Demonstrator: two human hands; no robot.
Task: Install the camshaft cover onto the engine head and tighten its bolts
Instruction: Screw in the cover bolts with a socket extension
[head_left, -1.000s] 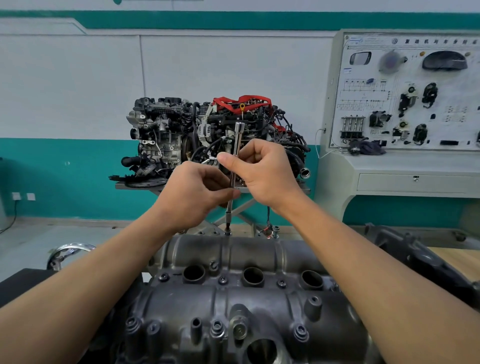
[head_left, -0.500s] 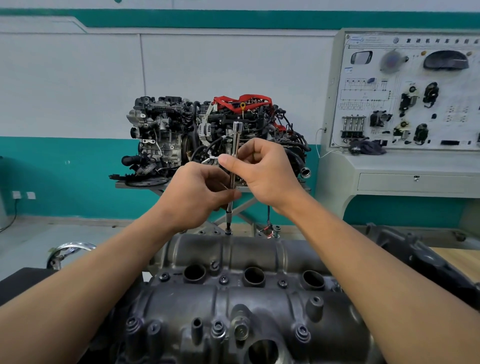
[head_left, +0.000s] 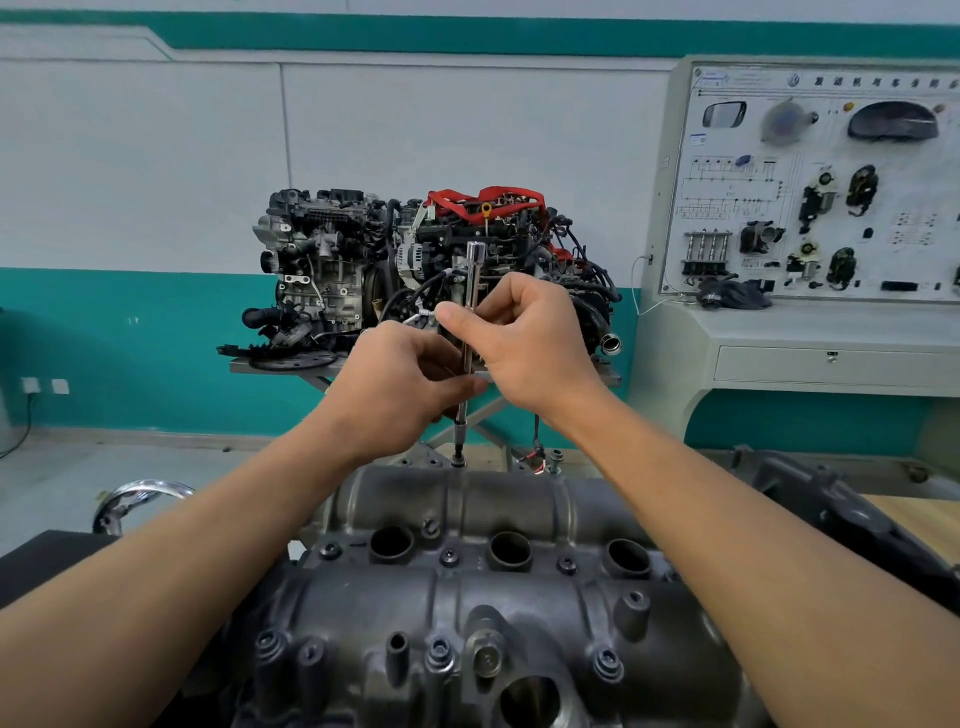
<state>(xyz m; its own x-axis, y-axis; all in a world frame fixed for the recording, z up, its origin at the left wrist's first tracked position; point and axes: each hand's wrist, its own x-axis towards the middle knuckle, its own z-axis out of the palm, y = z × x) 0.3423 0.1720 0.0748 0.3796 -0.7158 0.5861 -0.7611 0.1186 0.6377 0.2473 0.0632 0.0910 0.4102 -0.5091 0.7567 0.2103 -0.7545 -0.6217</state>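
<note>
Nearest, stretched across the foreground: the camshaft cover (head_left: 467, 597), dark cast metal, with three round wells in a row along its middle and small bolts (head_left: 449, 558) seated between them. At its far edge, standing upright with the tip down on a fastener there: a slim metal driver (head_left: 472, 280). Wrapped round the lower shaft, fingers curled tight: the left hand (head_left: 400, 384). Pinching the shaft higher up between thumb and fingertips: the right hand (head_left: 530, 343). Just right of the tip, a raised bolt (head_left: 556, 460) standing proud of the far rim. Off to the left, beyond the forearm, a chrome ring (head_left: 145, 491); to the right, a patch of wooden benchtop (head_left: 914, 519). Farther back, on a grey stand against the teal-and-white wall, a display engine (head_left: 332, 260) topped with red hoses. Farthest right, a pale training panel (head_left: 821, 187) carrying car parts and wiring diagrams.
</note>
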